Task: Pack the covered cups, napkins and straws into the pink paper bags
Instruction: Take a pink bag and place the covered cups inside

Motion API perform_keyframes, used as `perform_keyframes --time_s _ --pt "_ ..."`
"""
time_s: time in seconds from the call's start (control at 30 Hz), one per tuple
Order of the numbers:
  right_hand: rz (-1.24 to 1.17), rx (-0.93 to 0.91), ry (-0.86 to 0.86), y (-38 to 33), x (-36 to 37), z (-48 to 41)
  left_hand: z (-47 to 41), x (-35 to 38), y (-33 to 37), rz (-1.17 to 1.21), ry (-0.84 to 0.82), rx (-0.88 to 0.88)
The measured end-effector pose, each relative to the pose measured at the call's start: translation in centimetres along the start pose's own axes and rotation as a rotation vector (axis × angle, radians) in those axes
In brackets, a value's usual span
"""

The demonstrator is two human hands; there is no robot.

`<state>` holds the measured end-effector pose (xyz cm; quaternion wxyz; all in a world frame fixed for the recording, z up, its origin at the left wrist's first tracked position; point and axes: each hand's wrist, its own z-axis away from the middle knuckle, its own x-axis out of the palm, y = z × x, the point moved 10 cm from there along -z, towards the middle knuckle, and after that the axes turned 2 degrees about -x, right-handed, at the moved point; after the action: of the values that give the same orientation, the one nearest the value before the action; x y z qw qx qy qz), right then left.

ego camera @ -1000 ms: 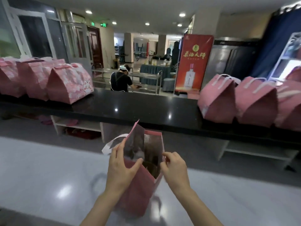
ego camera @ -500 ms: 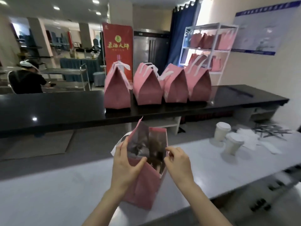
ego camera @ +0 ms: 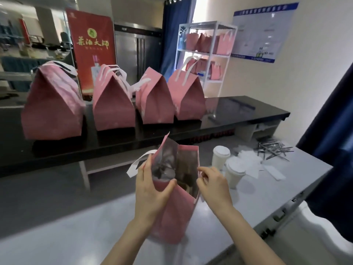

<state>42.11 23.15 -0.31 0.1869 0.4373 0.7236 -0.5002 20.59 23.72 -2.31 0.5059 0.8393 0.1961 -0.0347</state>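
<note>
The left hand (ego camera: 150,190) grips the near left rim of an open pink paper bag (ego camera: 172,217), thumb hooked over the edge and fingers flat against the outer wall. The right hand (ego camera: 214,186) pinches the bag's right rim with curled fingertips. Together they spread the mouth wide, showing a dull grey-brown lining. The bag stands upright on the smooth, glossy white table (ego camera: 76,236), and a flat white ribbon handle (ego camera: 133,167) loops out beside the left fingers. Just right of the bag stand two white lidded cups (ego camera: 220,157) (ego camera: 235,174), with crumpled white napkins (ego camera: 250,161) behind them and a loose heap of thin wrapped straws (ego camera: 275,149) farther back. Across a gap, a polished black counter (ego camera: 238,113) carries four folded-shut pink bags (ego camera: 112,108) in a row. Beyond it, a white wire shelf (ego camera: 225,54) holds more.
</note>
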Motion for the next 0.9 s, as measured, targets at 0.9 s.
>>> perform_keyframes --time_s 0.9 --pt "-0.410 -0.484 -0.334 12.3 -1.0 -12.5 -1.0 11.9 3.0 -0.596 0.436 -0.240"
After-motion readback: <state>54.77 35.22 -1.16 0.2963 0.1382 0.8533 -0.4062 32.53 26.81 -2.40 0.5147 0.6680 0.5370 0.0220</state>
